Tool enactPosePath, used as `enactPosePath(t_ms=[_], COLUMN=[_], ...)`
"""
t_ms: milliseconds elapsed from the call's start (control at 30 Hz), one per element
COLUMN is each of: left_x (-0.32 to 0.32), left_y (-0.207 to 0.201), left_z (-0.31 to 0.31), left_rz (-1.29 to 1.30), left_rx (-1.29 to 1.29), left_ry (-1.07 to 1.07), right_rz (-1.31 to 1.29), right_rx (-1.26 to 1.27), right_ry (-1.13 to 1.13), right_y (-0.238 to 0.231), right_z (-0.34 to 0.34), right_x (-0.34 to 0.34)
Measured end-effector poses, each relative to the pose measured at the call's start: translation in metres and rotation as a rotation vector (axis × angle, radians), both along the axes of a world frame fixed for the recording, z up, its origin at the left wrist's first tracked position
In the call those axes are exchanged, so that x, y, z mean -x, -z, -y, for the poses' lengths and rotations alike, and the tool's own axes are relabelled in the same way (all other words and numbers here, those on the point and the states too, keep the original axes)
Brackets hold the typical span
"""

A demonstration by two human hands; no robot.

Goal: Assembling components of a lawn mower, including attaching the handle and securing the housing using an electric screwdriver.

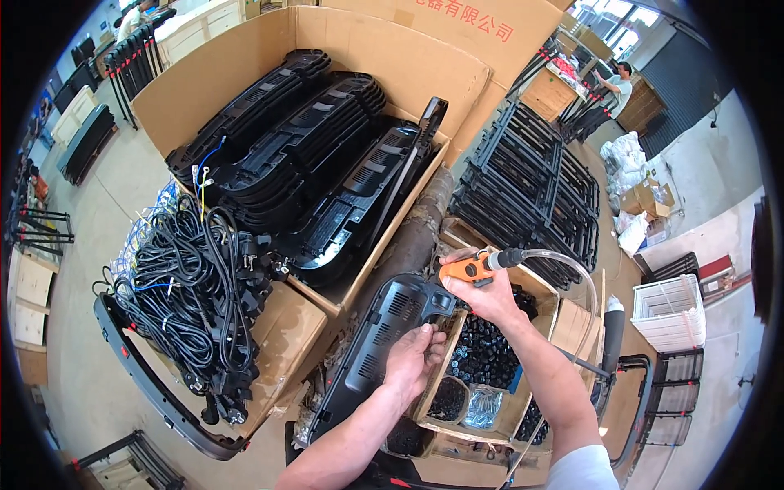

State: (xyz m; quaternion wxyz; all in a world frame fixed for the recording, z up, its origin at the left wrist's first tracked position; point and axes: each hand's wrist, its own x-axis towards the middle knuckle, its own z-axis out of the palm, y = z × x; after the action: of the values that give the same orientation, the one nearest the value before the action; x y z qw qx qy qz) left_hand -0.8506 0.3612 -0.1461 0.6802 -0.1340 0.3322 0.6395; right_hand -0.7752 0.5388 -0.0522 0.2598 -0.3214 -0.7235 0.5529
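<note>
My right hand [483,292] grips an orange pneumatic screwdriver [474,266], held level, with a clear air hose [572,265] curving off to the right. My left hand [415,359] rests on the right edge of a long black vented plastic housing [371,347] that lies in front of me, fingers curled near its side. The tool's tip is close to the upper end of that housing. Under both hands stands a small cardboard box [431,377] holding black screws and small parts.
A large cardboard box [359,49] at the back holds stacked black housings [318,155]. A bundle of black power cords [200,290] lies on a carton at left. Black metal frames [527,192] are stacked at right. Another person [618,86] stands far back right. A white crate [670,310] sits at right.
</note>
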Motion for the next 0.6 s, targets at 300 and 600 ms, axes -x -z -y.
enactPosePath(t_ms=[300,600], left_x=[0.005,0.023], left_y=[-0.015,-0.014], left_z=[-0.002,-0.011], left_rz=[0.041,0.082], left_rx=[0.066,0.121], left_ry=[-0.085,-0.121], right_rz=[0.026,-0.154], right_rx=[-0.017,0.064], right_ry=[0.029,0.097], right_y=[0.006,-0.024], right_z=[0.001,0.038], right_x=[-0.003,-0.003])
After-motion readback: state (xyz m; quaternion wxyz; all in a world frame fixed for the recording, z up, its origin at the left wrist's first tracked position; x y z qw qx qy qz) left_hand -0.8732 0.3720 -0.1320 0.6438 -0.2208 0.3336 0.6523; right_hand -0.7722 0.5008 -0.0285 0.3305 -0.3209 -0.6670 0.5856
